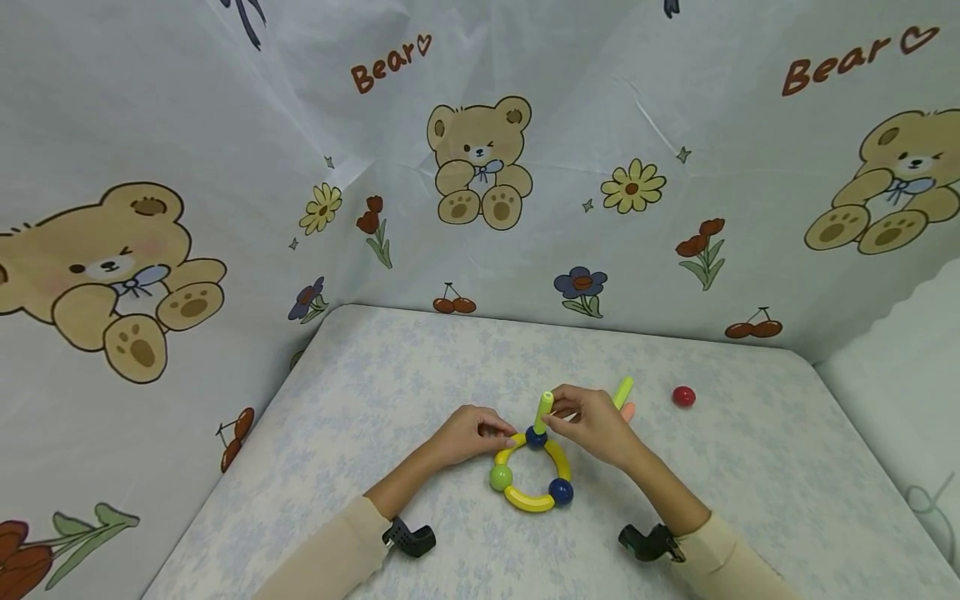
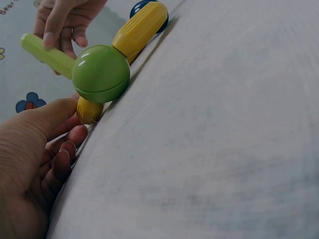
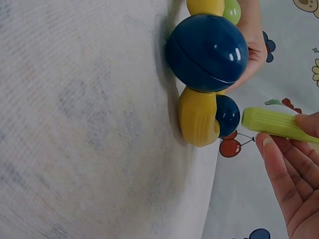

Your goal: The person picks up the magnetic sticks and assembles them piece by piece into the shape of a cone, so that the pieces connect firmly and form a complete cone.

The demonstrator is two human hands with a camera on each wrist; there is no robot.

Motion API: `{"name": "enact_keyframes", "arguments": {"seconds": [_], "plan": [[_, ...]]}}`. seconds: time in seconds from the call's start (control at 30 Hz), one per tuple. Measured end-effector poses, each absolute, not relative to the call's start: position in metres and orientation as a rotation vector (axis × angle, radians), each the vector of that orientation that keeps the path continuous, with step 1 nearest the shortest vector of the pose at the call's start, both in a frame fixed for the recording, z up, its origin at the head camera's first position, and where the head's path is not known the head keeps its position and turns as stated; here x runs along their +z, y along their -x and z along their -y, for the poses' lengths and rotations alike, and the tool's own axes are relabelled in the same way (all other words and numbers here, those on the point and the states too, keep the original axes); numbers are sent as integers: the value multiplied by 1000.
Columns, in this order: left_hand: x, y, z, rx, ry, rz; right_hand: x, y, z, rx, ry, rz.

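Note:
A ring of curved yellow rods (image 1: 529,500) joined by a green ball (image 1: 501,477) and two dark blue balls (image 1: 561,491) lies on the table. My left hand (image 1: 468,435) pinches the yellow rod at the ring's upper left. My right hand (image 1: 596,423) pinches a light green stick (image 1: 544,408) held upright over the far blue ball (image 1: 536,437). In the right wrist view a small gap shows between the stick's end (image 3: 254,119) and that blue ball (image 3: 228,116). The left wrist view shows the green ball (image 2: 100,73) close up, thumb and fingers at the yellow rod (image 2: 89,110).
Behind my right hand lie another light green stick (image 1: 622,392) and a pink piece (image 1: 627,411). A red ball (image 1: 684,397) sits farther right on the table. A cloth printed with bears hangs behind and to the left of the table (image 1: 420,350).

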State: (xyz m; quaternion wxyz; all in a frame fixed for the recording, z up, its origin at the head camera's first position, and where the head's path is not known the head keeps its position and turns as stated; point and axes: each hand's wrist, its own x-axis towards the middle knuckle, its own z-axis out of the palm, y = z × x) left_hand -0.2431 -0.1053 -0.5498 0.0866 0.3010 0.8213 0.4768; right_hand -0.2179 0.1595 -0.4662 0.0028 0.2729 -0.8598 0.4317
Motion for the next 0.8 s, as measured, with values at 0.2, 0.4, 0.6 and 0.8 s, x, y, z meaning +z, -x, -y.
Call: {"name": "enact_keyframes", "arguments": {"seconds": [0.2, 0.4, 0.6, 0.8], "plan": [[-551, 245, 104, 1417, -904, -2448, -469, 218, -159, 1328, -880, 2686], [-551, 245, 104, 1401, -902, -2458, -471, 216, -163, 1301, -866, 2701], [-551, 245, 104, 1399, -890, -2462, -473, 208, -171, 1173, -704, 2820], [-552, 245, 105, 1385, -888, -2477, -478, 199, -184, 1176, -640, 2982]]}}
